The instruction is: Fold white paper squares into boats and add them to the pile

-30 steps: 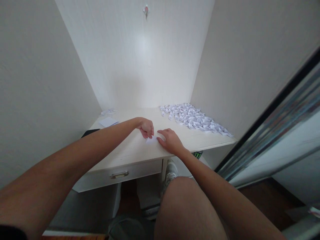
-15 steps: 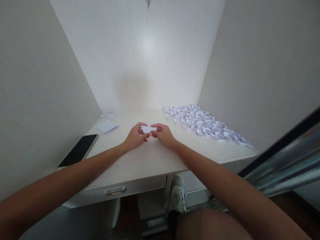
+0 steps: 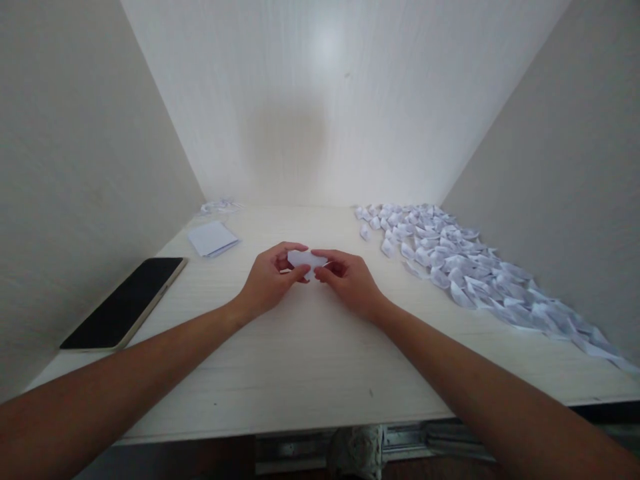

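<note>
White paper, matt and crisply creased, in that heap of folded pieces (image 3: 440,250); smooth matt paper in the square stack (image 3: 213,238); pale, faintly grained desktop (image 3: 300,373); smooth black phone screen (image 3: 125,303).

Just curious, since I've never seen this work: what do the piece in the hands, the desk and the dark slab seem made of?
Held piece: probably matte white paper, given its thin, flat look. Desk: likely wood or laminate, pale, faintly streaked. Slab: perhaps glass, smooth and black; its light rim could be metal or plastic.

Phone (image 3: 125,303) left, paper heap (image 3: 450,253) right
</note>
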Available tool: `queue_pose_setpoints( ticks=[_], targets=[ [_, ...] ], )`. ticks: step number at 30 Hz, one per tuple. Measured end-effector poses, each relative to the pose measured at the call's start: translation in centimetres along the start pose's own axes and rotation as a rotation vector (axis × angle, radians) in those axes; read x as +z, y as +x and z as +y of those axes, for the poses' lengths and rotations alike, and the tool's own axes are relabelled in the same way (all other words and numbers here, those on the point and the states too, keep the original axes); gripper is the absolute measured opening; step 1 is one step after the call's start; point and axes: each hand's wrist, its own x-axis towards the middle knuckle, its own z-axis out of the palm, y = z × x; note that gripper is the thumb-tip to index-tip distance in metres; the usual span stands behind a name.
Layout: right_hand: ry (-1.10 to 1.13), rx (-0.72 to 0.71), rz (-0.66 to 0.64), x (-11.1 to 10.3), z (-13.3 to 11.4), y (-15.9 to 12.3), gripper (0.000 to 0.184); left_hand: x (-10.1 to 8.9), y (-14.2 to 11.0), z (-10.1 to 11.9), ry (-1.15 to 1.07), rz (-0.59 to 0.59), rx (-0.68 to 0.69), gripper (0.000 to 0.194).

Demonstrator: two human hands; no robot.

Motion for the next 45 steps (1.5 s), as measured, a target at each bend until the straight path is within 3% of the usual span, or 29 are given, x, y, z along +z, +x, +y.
queue_pose_setpoints(
  ticks=[4,11,22,32,40,45],
  targets=[
    [0.141,0.035,0.015,-0.1,0.0,-0.1,0.034,0.2,-0.3,0.4,0.029,0.031,-0.003,0.039],
    [0.284,0.025,0.030,-0.1,-0.1,-0.2,0.034,0.5,-0.7,0.3,-0.034,0.055,0.022,0.049],
    [0.009,-0.096,0.137,-0.2,-0.6,-1.1,0.027,0.9,-0.8,0.6,-0.009,0.074,0.077,0.048],
    [0.035,-0.120,0.128,-0.3,-0.9,-1.3,0.023,0.8,-0.9,0.9,-0.010,0.058,0.048,0.045],
    [-0.159,-0.327,0.042,-0.6,-1.4,-1.4,0.022,0.8,-0.9,0.7,-0.003,0.048,0.050,0.038],
    [-0.191,-0.292,0.053,-0.5,-1.4,-1.5,0.015,0.9,-0.9,0.4,0.004,0.040,0.072,0.040]
  ],
)
